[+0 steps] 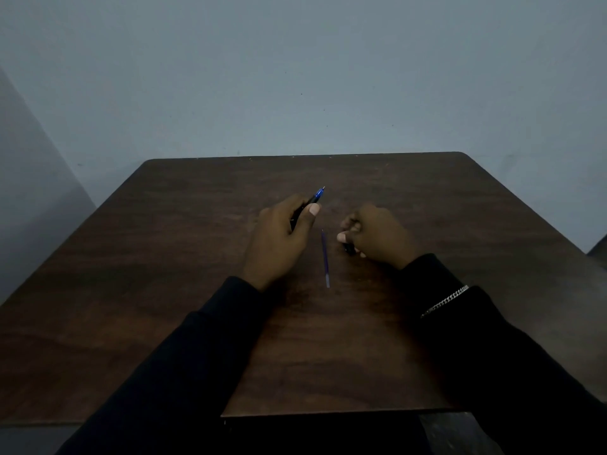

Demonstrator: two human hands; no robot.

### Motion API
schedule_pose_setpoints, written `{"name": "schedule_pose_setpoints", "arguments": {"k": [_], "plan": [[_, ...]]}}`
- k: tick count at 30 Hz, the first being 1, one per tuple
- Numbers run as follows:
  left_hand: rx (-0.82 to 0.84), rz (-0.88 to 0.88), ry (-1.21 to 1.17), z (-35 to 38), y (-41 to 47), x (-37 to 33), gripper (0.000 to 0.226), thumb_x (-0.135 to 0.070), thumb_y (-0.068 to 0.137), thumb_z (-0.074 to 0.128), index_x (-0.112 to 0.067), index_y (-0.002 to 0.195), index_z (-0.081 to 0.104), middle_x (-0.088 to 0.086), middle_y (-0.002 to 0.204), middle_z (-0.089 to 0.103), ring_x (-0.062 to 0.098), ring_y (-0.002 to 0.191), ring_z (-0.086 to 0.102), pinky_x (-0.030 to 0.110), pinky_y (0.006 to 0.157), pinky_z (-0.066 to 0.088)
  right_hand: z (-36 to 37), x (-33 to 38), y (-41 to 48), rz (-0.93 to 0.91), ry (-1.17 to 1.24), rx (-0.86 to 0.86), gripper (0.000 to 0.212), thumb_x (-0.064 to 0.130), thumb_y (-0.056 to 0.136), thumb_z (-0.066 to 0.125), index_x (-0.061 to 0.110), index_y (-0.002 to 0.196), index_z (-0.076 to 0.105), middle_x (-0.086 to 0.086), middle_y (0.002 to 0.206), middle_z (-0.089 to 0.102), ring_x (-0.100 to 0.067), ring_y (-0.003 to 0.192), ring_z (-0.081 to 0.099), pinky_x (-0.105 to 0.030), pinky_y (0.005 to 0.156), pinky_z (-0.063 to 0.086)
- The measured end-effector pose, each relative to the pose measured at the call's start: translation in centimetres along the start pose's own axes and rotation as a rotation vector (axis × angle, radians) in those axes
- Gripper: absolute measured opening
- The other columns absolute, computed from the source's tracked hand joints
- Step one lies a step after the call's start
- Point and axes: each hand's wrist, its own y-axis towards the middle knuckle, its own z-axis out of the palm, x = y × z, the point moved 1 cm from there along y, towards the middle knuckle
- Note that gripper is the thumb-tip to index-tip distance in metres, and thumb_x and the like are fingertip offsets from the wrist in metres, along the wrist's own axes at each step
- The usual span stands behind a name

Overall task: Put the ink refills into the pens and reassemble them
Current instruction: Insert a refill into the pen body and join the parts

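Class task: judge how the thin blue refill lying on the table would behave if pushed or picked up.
The refill is a thin, round-looking tube, so it would probably roll if nudged sideways. It lies flat on the smooth table, so pinching it up may be fiddly. Likely light.

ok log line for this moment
left hand: grips pen | right hand: grips dark pen part | refill: loose on table, between hands

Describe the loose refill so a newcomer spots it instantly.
On the dark wooden table, look between the left hand and right hand. The ink refill lies flat there. It is the thin blue stick nobody holds, unlike the thicker pen in the left hand.
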Motion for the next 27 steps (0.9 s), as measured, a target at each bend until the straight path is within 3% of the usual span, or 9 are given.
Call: {"name": "schedule_pose_setpoints", "arguments": {"k": [2,6,11,17,22,27], "plan": [[0.001,-0.005,-0.002,0.00,-0.03,-0.02,0.046,-0.043,0.109,0.048,-0.003,0.101,0.070,0.016,0.086,0.069,0.028,0.077,0.064,0.052,0.070,0.050,0.08,-0.06,0.09,0.009,-0.005,0.001,0.011,0.019,0.094,0.074,0.012,0.096,0.066,-0.004,0.085,0.066,-0.018,0.077,0.065,-0.037,0.074,0.060],[-0.003,0.011,-0.008,0.09,-0.09,-0.12,0.043,-0.040,0.109,0.049,-0.004,0.097,0.069,0.013,0.076,0.063,0.022,0.068,0.057,0.046,0.064,0.044,0.13,-0.15,0.11,0.032,0.002,0.001,0.013,0.023,0.094,0.073,0.015,0.087,0.066,-0.001,0.076,0.068,-0.015,0.067,0.068,-0.035,0.068,0.061],[0.010,0.006,-0.020,0.02,-0.06,-0.26,0.046,-0.044,0.109,0.046,-0.006,0.097,0.068,0.012,0.076,0.061,0.024,0.069,0.057,0.048,0.066,0.045,-0.02,0.02,-0.20,0.040,-0.024,0.004,0.019,0.028,0.088,0.079,0.012,0.094,0.069,-0.002,0.079,0.072,-0.016,0.066,0.072,-0.035,0.066,0.065],[0.021,-0.002,0.001,0.09,-0.08,-0.33,0.050,-0.048,0.108,0.044,-0.004,0.098,0.068,0.013,0.077,0.062,0.026,0.069,0.058,0.053,0.065,0.048,0.14,0.17,-0.35,0.038,-0.075,-0.040,0.023,0.023,0.087,0.081,0.010,0.100,0.067,-0.008,0.092,0.070,-0.023,0.078,0.071,-0.042,0.077,0.063],[0.033,-0.010,-0.011,0.20,-0.17,-0.21,0.051,-0.050,0.107,0.043,-0.007,0.099,0.068,0.010,0.077,0.062,0.021,0.068,0.056,0.044,0.064,0.045,0.15,0.11,-0.24,0.048,-0.101,-0.040,0.029,0.029,0.089,0.079,0.009,0.107,0.067,-0.009,0.099,0.070,-0.024,0.084,0.071,-0.044,0.080,0.063],[0.042,-0.036,-0.003,0.35,-0.12,0.12,0.050,-0.050,0.107,0.045,-0.007,0.098,0.069,0.011,0.077,0.064,0.021,0.068,0.057,0.044,0.064,0.045,-0.47,0.10,-0.65,-0.013,0.028,-0.185,0.030,0.035,0.091,0.075,0.009,0.107,0.071,-0.001,0.086,0.068,-0.016,0.077,0.067,-0.037,0.077,0.060]]}}
